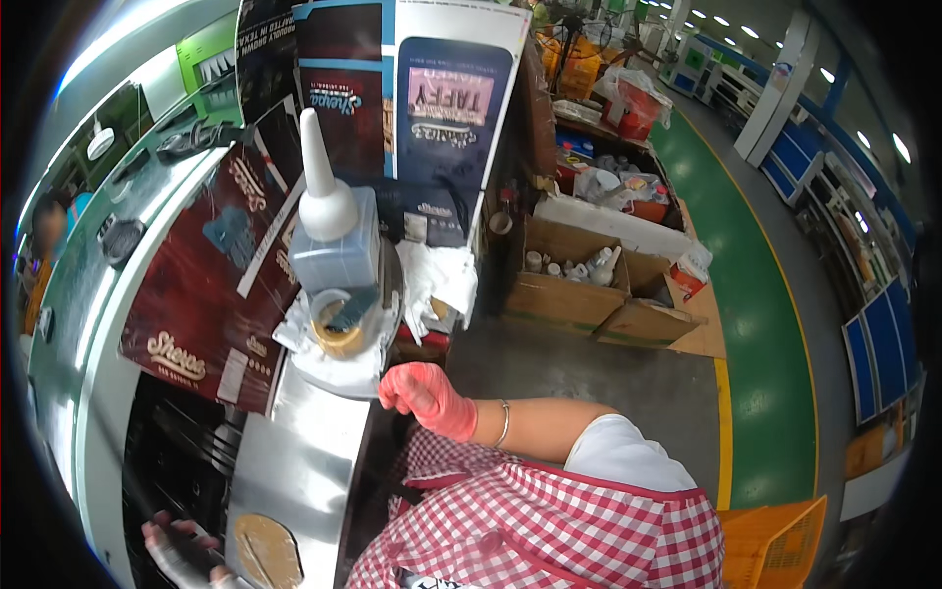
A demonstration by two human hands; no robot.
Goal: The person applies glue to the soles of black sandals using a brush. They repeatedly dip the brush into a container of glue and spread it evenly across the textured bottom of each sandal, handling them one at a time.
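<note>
My right hand, in a coral-pink glove, is held with its fingers curled in beside the metal surface; whatever they may hold is hidden. At the lower left my left hand, in a greyish glove with bare fingertips, is smeared by motion near a dark slatted part. A tan oval pad lies on the metal close to it. Farther off, a square translucent bottle with a long white nozzle stands behind a tan roll of tape. White crumpled cloth hangs beside the bottle.
Dark red printed sheets cover the left side, and printed boards rise behind the bottle. A glass-topped bench runs along the left. Cardboard boxes with small bottles sit at the right. An orange crate stands lower right.
</note>
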